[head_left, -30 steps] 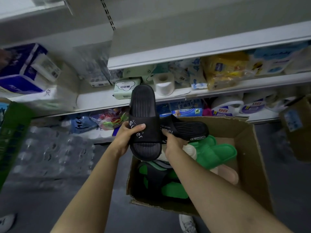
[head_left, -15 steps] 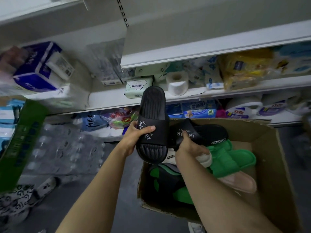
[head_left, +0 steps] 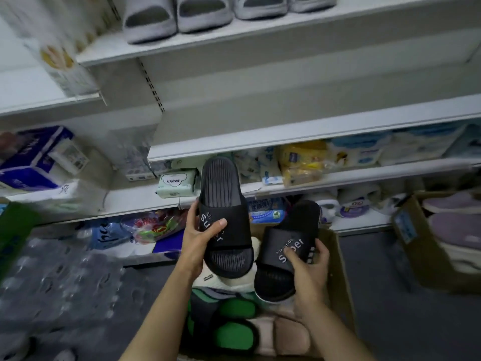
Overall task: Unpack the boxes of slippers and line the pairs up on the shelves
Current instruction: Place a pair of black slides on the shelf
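- My left hand [head_left: 201, 241] is gripping one black slipper [head_left: 223, 217] by its strap, thumb across the lettering, toe pointing up at the shelves [head_left: 312, 131].
- My right hand [head_left: 309, 267] is holding the second black slipper [head_left: 289, 246] just beside it, above the open cardboard box [head_left: 341, 277].
- Green slippers [head_left: 234, 321] are lying inside that box.
- Grey slippers [head_left: 177, 14] are sitting in a row on the top shelf [head_left: 234, 40].

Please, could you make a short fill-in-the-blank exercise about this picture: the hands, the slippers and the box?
1. The left hand holds a black rubber slipper printed with the white word ____.
2. The right hand holds a matching slipper of the colour ____.
3. Beneath both hands, the brown cardboard box contains beige, cream and ____ slippers.
4. The grey slippers stand on the ____ shelf in view.

Missing words: Super; black; green; top
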Demonstrator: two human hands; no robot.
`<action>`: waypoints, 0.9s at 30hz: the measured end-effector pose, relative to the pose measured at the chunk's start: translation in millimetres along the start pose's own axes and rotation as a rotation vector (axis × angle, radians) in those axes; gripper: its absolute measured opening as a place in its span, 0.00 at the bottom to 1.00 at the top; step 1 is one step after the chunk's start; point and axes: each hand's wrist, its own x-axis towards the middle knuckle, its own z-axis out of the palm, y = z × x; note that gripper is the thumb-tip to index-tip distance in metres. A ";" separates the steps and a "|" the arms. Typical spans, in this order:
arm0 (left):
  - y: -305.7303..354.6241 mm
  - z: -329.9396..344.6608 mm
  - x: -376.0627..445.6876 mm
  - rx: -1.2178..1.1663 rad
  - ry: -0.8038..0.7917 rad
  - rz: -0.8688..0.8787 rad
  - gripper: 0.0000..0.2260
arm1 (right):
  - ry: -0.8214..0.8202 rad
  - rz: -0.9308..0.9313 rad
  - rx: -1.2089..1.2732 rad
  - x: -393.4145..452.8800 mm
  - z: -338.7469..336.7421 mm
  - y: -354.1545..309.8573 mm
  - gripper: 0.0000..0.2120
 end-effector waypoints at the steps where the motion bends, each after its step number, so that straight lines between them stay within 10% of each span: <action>1: 7.5 18.8 -8.4 -0.013 -0.006 0.044 0.43 | -0.039 -0.055 -0.012 5.3 -14.3 -21.8 0.34; 13: 108.2 231.4 -70.9 -0.088 -0.145 0.388 0.41 | -0.416 -0.394 0.161 58.1 -124.8 -285.4 0.35; 27: 205.2 349.6 -20.2 -0.084 -0.310 0.588 0.41 | -0.473 -0.653 0.178 107.5 -104.9 -417.3 0.38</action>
